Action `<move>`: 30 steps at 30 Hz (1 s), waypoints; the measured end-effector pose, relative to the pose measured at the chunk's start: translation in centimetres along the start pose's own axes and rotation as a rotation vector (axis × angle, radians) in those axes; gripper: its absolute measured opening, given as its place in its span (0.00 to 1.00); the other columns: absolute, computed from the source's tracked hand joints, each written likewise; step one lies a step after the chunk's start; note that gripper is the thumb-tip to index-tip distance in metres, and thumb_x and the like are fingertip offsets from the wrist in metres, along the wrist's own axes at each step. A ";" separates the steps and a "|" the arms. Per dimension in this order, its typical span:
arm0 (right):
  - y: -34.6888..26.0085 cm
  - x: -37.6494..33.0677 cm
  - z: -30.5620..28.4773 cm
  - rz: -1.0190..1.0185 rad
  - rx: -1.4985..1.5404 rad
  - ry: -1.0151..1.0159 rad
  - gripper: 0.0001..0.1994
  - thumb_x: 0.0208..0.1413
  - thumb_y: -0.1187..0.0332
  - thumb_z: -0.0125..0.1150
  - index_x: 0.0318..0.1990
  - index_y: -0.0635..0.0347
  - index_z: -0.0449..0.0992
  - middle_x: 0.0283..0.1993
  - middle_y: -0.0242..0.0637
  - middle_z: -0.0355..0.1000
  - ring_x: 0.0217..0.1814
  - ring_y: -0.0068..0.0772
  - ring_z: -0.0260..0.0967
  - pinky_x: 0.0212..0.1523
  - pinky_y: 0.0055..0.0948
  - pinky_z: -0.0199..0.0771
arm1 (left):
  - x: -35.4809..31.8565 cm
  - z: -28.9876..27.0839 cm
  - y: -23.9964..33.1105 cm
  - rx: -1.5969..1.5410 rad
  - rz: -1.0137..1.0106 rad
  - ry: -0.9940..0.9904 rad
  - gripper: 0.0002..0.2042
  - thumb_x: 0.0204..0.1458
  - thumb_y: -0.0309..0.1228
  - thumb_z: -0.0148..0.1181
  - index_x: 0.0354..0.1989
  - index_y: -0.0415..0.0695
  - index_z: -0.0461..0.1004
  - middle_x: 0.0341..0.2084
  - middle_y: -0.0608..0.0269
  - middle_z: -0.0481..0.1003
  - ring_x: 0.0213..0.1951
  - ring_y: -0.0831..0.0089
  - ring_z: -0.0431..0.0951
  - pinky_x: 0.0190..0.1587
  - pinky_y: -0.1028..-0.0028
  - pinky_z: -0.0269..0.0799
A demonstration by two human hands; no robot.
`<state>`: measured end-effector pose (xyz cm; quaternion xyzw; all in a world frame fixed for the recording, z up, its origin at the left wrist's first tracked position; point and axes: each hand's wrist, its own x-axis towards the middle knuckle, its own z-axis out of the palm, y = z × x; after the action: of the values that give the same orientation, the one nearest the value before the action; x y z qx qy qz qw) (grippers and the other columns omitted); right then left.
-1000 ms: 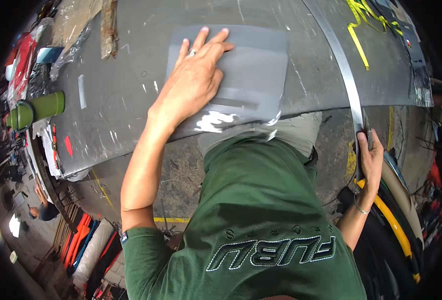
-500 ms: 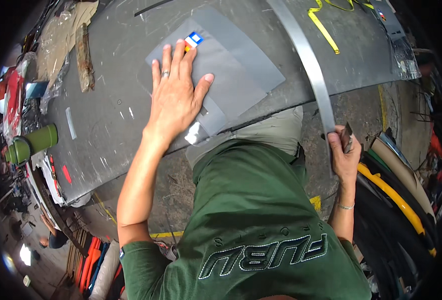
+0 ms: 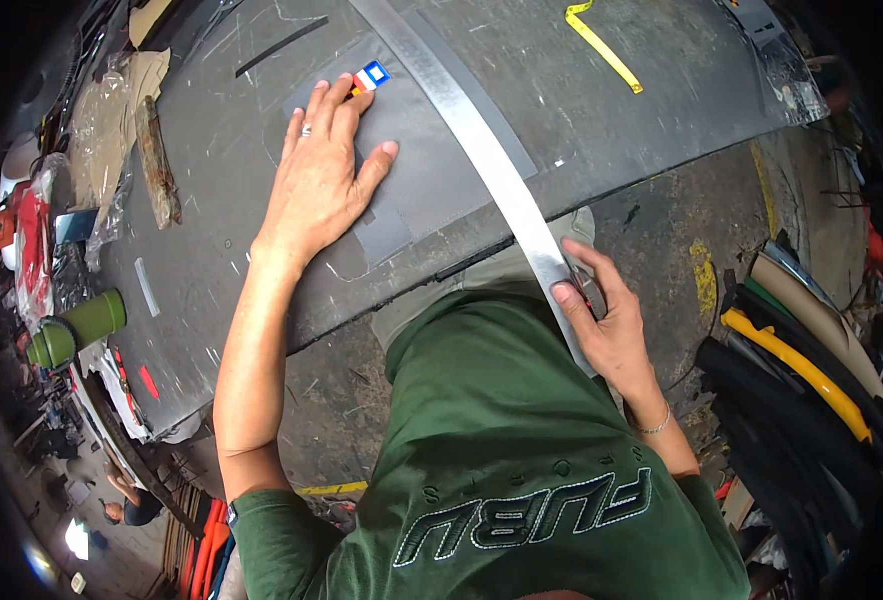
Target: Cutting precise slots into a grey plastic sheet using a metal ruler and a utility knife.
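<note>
My left hand lies flat with fingers spread on a thin grey sheet on the worktable. By its fingertips is a small blue, white, red and yellow sticker. A long metal straightedge lies slantwise across the sheet and overhangs the table's near edge. My right hand grips its near end, thumb on top. Something dark and thin sits in that same hand, mostly hidden by the fingers. A second grey sheet shows along the straightedge's right side.
A yellow measuring tape lies at the far right of the dark table. Left are a rough wooden stick, clear plastic and a green bottle. Rolls of material stand at the right. Another person is at far lower left.
My right hand has swung the straightedge leftward, from beside the sheets to across them. The dark blade-like piece in that hand is now mostly hidden. My left hand stays flat on the sheet.
</note>
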<state>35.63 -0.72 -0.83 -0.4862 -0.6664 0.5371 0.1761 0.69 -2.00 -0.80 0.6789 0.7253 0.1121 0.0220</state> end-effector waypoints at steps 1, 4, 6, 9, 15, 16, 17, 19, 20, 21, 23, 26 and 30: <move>-0.2 0.2 -0.1 -0.029 -0.012 0.010 0.19 0.67 0.60 0.65 0.58 0.63 0.75 0.35 0.30 0.78 0.39 0.18 0.72 0.40 0.24 0.74 | 0.5 -0.6 0.2 0.005 -0.012 -0.025 0.29 0.67 0.48 0.54 0.69 0.41 0.65 0.72 0.47 0.60 0.75 0.47 0.55 0.76 0.48 0.48; 0.5 0.6 0.0 0.002 0.069 -0.047 0.20 0.68 0.62 0.63 0.61 0.64 0.74 0.39 0.36 0.81 0.40 0.21 0.78 0.41 0.25 0.78 | 3.1 -0.9 0.8 -0.090 0.023 0.043 0.29 0.66 0.48 0.56 0.67 0.40 0.67 0.69 0.46 0.63 0.73 0.47 0.59 0.75 0.51 0.54; 0.1 1.2 0.0 0.081 0.142 -0.096 0.19 0.69 0.62 0.63 0.60 0.66 0.74 0.40 0.38 0.80 0.39 0.23 0.79 0.39 0.25 0.79 | 4.6 -0.2 0.6 -0.189 0.055 0.093 0.34 0.62 0.55 0.59 0.66 0.39 0.69 0.69 0.45 0.64 0.73 0.48 0.60 0.75 0.52 0.54; -0.4 1.8 0.6 0.172 0.317 -0.142 0.20 0.69 0.62 0.62 0.59 0.69 0.74 0.40 0.40 0.80 0.38 0.25 0.80 0.37 0.27 0.81 | 5.6 1.2 0.2 -0.034 0.100 0.105 0.39 0.58 0.61 0.61 0.68 0.40 0.68 0.69 0.45 0.64 0.73 0.50 0.59 0.75 0.52 0.52; -1.1 3.3 1.2 0.181 0.500 -0.151 0.19 0.69 0.61 0.62 0.56 0.70 0.73 0.38 0.42 0.82 0.34 0.26 0.80 0.34 0.26 0.81 | 5.9 2.1 0.0 -0.078 0.050 0.130 0.50 0.49 0.68 0.65 0.69 0.37 0.65 0.70 0.46 0.64 0.75 0.54 0.58 0.77 0.49 0.47; -1.3 3.6 1.3 0.189 0.534 -0.149 0.19 0.69 0.61 0.62 0.55 0.69 0.73 0.38 0.43 0.82 0.32 0.26 0.80 0.33 0.25 0.80 | 5.9 2.2 0.0 -0.078 0.049 0.125 0.50 0.49 0.68 0.65 0.69 0.37 0.65 0.70 0.46 0.64 0.75 0.54 0.58 0.77 0.49 0.47; -1.4 3.8 1.2 0.194 0.536 -0.150 0.19 0.69 0.61 0.62 0.55 0.69 0.73 0.38 0.43 0.82 0.32 0.26 0.80 0.33 0.25 0.80 | 5.9 2.3 0.1 -0.066 0.042 0.138 0.51 0.48 0.69 0.65 0.70 0.37 0.65 0.70 0.46 0.63 0.75 0.54 0.57 0.77 0.49 0.46; -1.5 4.2 1.2 0.275 0.527 -0.165 0.18 0.69 0.60 0.62 0.54 0.68 0.73 0.38 0.45 0.83 0.29 0.26 0.79 0.31 0.25 0.79 | 6.0 2.5 0.1 -0.052 0.035 0.145 0.52 0.47 0.69 0.65 0.70 0.36 0.64 0.70 0.46 0.63 0.75 0.54 0.57 0.77 0.49 0.46; -1.4 4.3 1.2 0.279 0.530 -0.167 0.18 0.69 0.60 0.62 0.54 0.68 0.73 0.38 0.45 0.83 0.29 0.26 0.79 0.31 0.25 0.79 | 6.0 2.5 0.0 -0.041 0.050 0.149 0.51 0.49 0.68 0.65 0.70 0.36 0.64 0.70 0.46 0.63 0.75 0.54 0.57 0.77 0.50 0.46; -1.4 4.4 1.1 0.281 0.550 -0.181 0.18 0.69 0.60 0.62 0.53 0.68 0.73 0.37 0.45 0.83 0.28 0.26 0.79 0.30 0.25 0.79 | 5.9 2.6 0.0 -0.029 0.064 0.153 0.49 0.51 0.67 0.64 0.70 0.36 0.64 0.71 0.45 0.63 0.75 0.54 0.57 0.77 0.50 0.46; -1.3 4.4 1.2 0.285 0.571 -0.198 0.18 0.69 0.60 0.63 0.53 0.68 0.73 0.36 0.45 0.83 0.28 0.26 0.78 0.29 0.26 0.79 | 5.8 2.7 -0.6 -0.033 0.075 0.152 0.45 0.56 0.64 0.60 0.70 0.37 0.64 0.71 0.45 0.62 0.75 0.53 0.57 0.77 0.51 0.46; -1.0 4.4 1.2 0.314 0.582 -0.208 0.18 0.68 0.59 0.62 0.53 0.67 0.73 0.36 0.44 0.83 0.26 0.24 0.77 0.29 0.25 0.77 | 5.9 3.1 -0.9 -0.073 0.075 0.154 0.37 0.65 0.56 0.53 0.70 0.37 0.64 0.71 0.45 0.62 0.75 0.53 0.57 0.77 0.52 0.46; -0.5 4.5 0.8 0.373 0.725 -0.296 0.18 0.69 0.55 0.58 0.53 0.64 0.74 0.35 0.41 0.81 0.25 0.23 0.72 0.27 0.23 0.71 | 5.8 2.8 -0.9 -0.133 0.055 0.140 0.29 0.71 0.48 0.47 0.70 0.38 0.64 0.72 0.46 0.61 0.75 0.50 0.56 0.77 0.53 0.48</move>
<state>32.69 2.64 -1.92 -0.4229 -0.3533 0.8229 0.1382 -0.09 4.05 -3.04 0.6862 0.6969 0.2078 0.0133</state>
